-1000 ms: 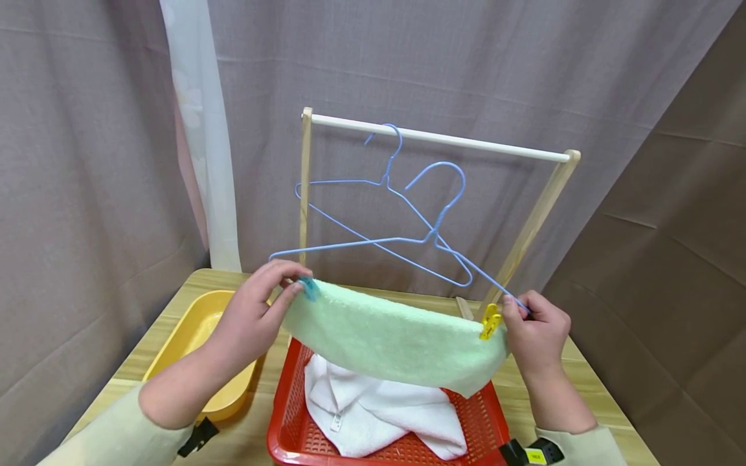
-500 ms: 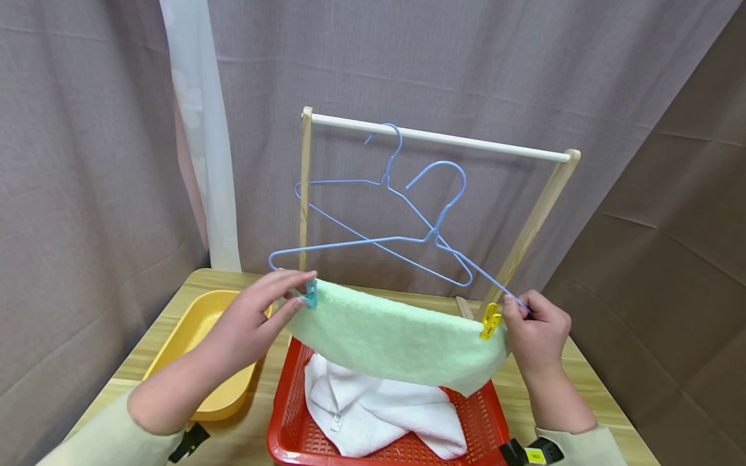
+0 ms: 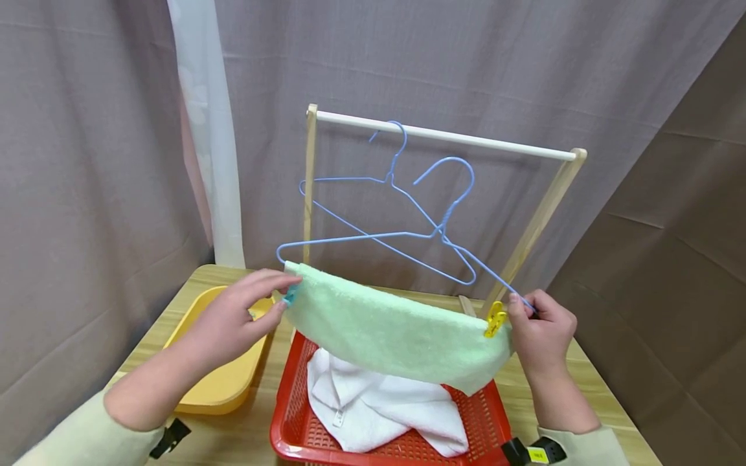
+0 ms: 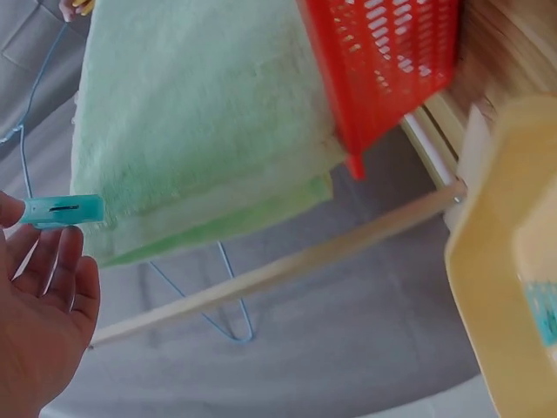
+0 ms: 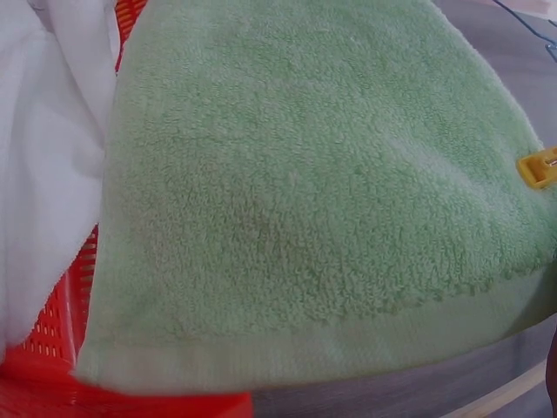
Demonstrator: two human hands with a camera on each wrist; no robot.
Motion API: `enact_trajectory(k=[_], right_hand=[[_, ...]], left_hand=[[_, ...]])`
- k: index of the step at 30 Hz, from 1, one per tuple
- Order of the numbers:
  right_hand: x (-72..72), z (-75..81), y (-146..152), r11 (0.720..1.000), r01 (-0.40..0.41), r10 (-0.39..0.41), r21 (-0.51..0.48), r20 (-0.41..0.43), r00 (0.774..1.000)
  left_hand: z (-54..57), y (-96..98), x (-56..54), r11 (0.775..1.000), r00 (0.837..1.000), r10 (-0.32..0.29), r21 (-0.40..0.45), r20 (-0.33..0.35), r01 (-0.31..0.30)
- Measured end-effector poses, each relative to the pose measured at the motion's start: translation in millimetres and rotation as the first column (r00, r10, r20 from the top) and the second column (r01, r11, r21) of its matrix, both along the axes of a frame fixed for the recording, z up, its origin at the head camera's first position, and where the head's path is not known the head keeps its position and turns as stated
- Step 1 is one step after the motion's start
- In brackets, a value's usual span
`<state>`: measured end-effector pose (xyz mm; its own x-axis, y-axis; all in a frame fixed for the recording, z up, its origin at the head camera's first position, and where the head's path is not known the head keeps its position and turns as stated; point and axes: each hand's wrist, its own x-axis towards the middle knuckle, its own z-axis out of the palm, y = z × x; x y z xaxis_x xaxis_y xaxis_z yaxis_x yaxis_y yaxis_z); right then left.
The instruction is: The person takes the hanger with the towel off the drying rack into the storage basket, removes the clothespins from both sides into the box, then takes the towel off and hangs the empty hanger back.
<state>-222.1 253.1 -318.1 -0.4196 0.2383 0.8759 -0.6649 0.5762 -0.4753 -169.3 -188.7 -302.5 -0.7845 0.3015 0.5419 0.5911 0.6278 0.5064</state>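
Nearest, a white cloth (image 3: 379,408) lay crumpled in the red basket (image 3: 326,455). Above, the green towel (image 3: 396,330) hung along a blue hanger (image 3: 448,217), a yellow clip (image 3: 495,319) near its right end, where the right hand (image 3: 544,327) gripped the hanger. The left hand (image 3: 241,314) pinched a teal clip (image 4: 65,209) at the other end, its body plain only in the left wrist view, which also caught something teal (image 4: 546,312) in the yellow tray (image 3: 224,385). Farther back, a second hanger (image 3: 398,155) hung from the white bar (image 3: 466,138).
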Motion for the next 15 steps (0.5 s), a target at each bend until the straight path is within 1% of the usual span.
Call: enact_trajectory(k=[4, 7, 9, 12, 15], right_hand=[[0.1, 0.6, 1.0, 1.0, 0.013, -0.013, 0.004, 0.005, 1.0], [0.5, 1.5, 0.8, 1.0, 0.022, -0.022, 0.006, 0.008, 1.0], [0.6, 2.1, 0.8, 1.0, 0.027, -0.027, 0.007, 0.008, 1.0], [0.3, 2.6, 0.8, 1.0, 0.023, -0.023, 0.004, 0.005, 1.0], [-0.2, 2.4, 1.1, 1.0, 0.018, -0.018, 0.002, 0.0, 1.0]], left_hand=[[-3.4, -7.6, -1.6, 0.998, 0.998, 0.016, -0.052, -0.057, -0.019], [-6.5, -13.8, -3.6, 0.995, 0.997, 0.022, -0.097, -0.078, -0.03], [-9.0, -17.5, -5.8, 0.989, 0.996, 0.016, -0.145, -0.083, -0.028], [-12.6, -22.5, -9.1, 0.973, 0.996, 0.0, -0.231, -0.087, -0.02], [-16.1, -27.2, -12.8, 0.946, 0.996, -0.017, -0.325, -0.092, -0.014]])
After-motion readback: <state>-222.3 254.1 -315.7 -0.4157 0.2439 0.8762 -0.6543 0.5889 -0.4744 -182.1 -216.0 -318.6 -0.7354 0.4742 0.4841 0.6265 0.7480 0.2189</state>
